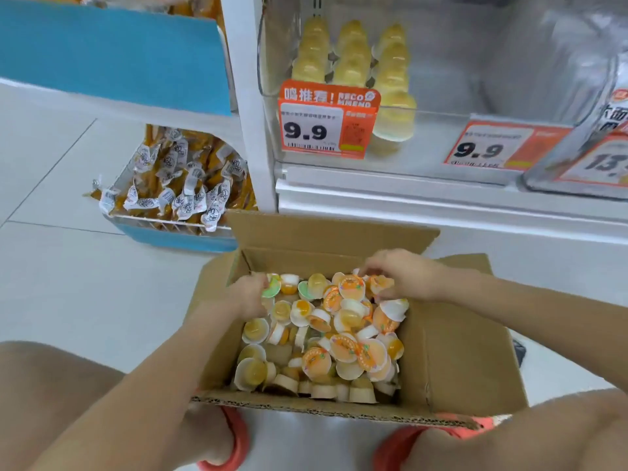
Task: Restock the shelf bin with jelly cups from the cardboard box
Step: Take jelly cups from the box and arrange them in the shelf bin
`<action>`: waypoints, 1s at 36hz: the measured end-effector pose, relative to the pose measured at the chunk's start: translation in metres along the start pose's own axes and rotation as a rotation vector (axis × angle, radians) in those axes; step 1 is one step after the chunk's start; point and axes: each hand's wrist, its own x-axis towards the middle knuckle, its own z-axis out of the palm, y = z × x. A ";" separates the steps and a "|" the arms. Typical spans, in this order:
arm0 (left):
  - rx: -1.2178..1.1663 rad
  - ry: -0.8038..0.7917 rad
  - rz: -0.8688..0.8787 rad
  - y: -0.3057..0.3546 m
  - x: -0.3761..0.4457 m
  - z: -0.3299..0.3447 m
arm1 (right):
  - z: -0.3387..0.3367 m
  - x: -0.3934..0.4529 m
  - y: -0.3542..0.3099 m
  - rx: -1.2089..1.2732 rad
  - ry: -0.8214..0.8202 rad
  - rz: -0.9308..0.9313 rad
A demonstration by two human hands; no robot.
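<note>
**Inspector A:** We record the floor (68, 266) first: pale, glossy tiles with thin dark grout lines. The cardboard box (458, 362) stands on it, flaps open, between the person's knees.

**Inspector B:** Agreed. We note the jelly cups (339, 338) lying loose in a heap inside the box, some lid-up with orange printed seals, others on their sides or upturned.

**Inspector A:** Hands?

**Inspector B:** Both are down in the far end of the box. The left hand (249, 294) has its fingers curled in among the cups at the left wall, against a green-lidded cup; whether it truly grips one, we cannot tell. The right hand (401, 277) has its fingers bent down over an orange-lidded cup at the far right of the heap and appears to pinch it.

**Inspector A:** And the fixture?

**Inspector B:** A white shelf unit (441, 205) rises just behind the box. Its clear shelf bin (458, 141) holds three short rows of yellow jelly cups (353, 59) at its left side. An orange price tag (326, 120) reading 9.9 hangs on the bin's front, a second 9.9 tag (492, 147) to the right.

**Inspector A:** To the left we log a blue display stand (112, 52), its lower basket (176, 229) filled with orange wrapped snacks (176, 178).
</note>
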 end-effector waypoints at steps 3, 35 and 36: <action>-0.020 -0.050 -0.035 -0.014 0.012 0.025 | 0.040 0.022 0.007 -0.023 -0.100 0.031; -0.929 0.033 -0.183 0.008 0.084 0.093 | 0.104 0.067 0.048 0.486 0.363 0.206; -1.158 0.006 -0.271 0.010 0.079 0.084 | 0.098 0.061 0.043 0.517 0.384 0.194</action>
